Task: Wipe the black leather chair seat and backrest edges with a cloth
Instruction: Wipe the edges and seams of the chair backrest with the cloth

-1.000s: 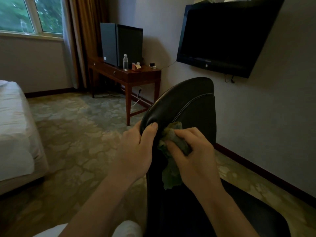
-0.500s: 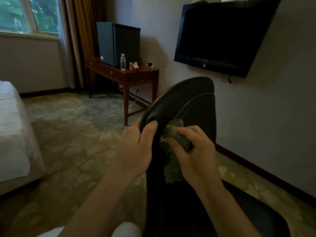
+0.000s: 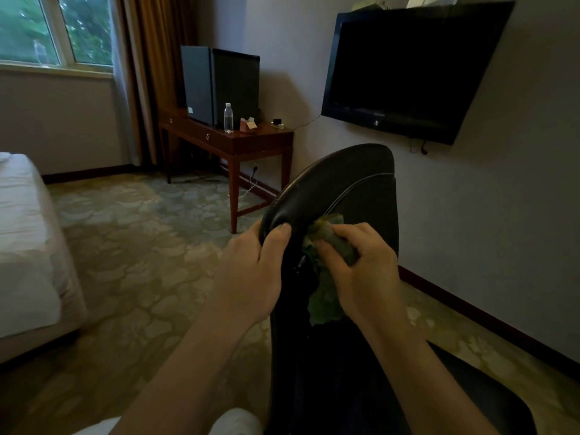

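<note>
Green-on-black, mid-wipe: with right hand (image 3: 361, 277) curled tight round a crumpled green cloth (image 3: 324, 296), pressing it against the near side edge of the curved black leather chair backrest (image 3: 329, 189); with left hand (image 3: 251, 271) clamped over that same rim just beside the cloth, steadying it. Seemingly partway along the backrest edges, with the upper rim and the dark padded seat (image 3: 470, 403) below likely left to wipe.

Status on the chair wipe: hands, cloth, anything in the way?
Left hand grips backrest edge. Right hand holds green cloth, pressed against the leather. Nothing in the way.
</note>
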